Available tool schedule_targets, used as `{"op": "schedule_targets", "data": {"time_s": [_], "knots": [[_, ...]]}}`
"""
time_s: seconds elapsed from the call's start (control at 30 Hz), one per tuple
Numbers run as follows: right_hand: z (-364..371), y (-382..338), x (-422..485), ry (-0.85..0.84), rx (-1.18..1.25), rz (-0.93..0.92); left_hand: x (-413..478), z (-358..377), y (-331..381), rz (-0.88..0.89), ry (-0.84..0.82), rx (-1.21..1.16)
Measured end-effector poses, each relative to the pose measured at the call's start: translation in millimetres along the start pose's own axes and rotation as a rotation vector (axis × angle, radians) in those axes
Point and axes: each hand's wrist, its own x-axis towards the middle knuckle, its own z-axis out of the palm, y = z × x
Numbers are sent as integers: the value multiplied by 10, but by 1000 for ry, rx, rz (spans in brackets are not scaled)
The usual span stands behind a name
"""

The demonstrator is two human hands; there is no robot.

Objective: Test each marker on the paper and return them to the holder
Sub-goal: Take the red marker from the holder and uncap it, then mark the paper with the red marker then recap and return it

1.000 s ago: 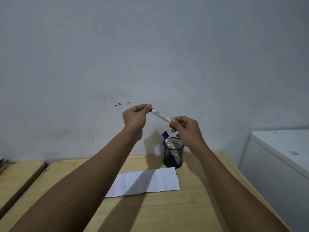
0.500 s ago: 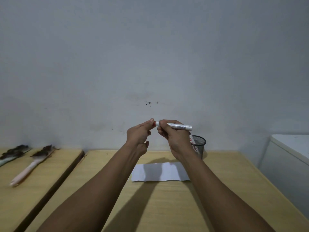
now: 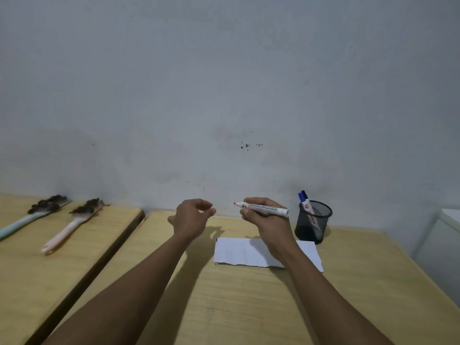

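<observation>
Spreading across the lower view, the wooden worktop (image 3: 249,307) carries everything the task needs, with a second worktop (image 3: 37,257) off to the left holding two brushes (image 3: 72,225) that play no part. A white sheet of paper (image 3: 239,252) lies flat near the far edge, just in front of a black mesh holder (image 3: 314,221), which stands upright close to the wall with at least one blue-capped marker (image 3: 305,201) poking out.

Above the paper, the right hand (image 3: 266,220) is wrapped around a white marker (image 3: 263,208), held roughly level, its bare red tip pointing left and clear of the sheet. The left hand (image 3: 193,219) hovers just beside it, thumb and forefinger pinched together; it probably pinches the cap, though the cap itself is too hidden to confirm.

By my reading the uncapping step is done and the test stroke is not yet made: no mark shows on the paper's visible part. Next the right hand would need to tilt the tip downward and lower it onto the sheet, pressing lightly enough not to drag the loose paper.
</observation>
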Motion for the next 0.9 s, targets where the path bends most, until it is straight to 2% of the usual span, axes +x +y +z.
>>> {"op": "schedule_targets", "data": {"time_s": [0.07, 0.17, 0.4, 0.53, 0.67, 0.77, 0.9], "knots": [[-45, 108, -4, 2, -1, 29, 21, 44, -243, 50, -52, 159], [-102, 239, 5, 2, 23, 63, 11, 104, -441, 41, -121, 245], [-71, 392, 59, 3, -19, 102, -44, 189, -565, -45, -149, 195], [62, 547, 153, -26, -158, 123, -294, 147, -514, 207, -3, 315], [223, 774, 265, -93, -251, 166, -601, 119, -537, 453, -151, 506], [294, 878, 325, -154, -293, 194, -625, 99, -622, 478, -256, 570], [295, 982, 365, -153, -412, 198, -615, 108, -642, 436, -295, 553]]}}
